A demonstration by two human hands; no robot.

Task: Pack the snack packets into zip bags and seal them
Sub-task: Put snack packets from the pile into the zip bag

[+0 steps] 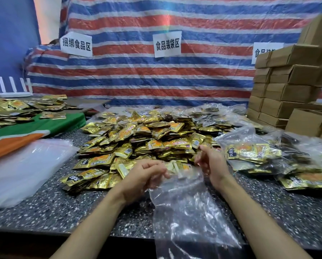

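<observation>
Both hands worked at one empty bag at the near edge of the table. The bag's mouth was raised toward the heap and its clear body trailed back over the table edge toward the person. The left hand had its fingers curled in and pinched the left side of the mouth. The right hand, thumb up and fingers bent, appeared to pinch the right side, though motion blur softened that grip. By the look of it the mouth was being pulled apart for loading. Nothing could be seen inside the bag, and neither hand held a packet. The packets, gold foil with orange print, lay in a large loose heap just beyond the hands, touching the bag's mouth or very nearly so. To the right, filled bags were piled against one another. That part of the job looked done, but whether their zips were pressed shut could not be told. To the left lay a pile of flat bags, unused, beside a green and orange cloth, and more packets were spread on the table behind the cloth. Judged from this, the work was somewhere in the middle: some bags packed, this one to be filled and sealed, and a heap big enough for many more. Boxes stood stacked at the far right before a striped tarp hung with paper signs.
</observation>
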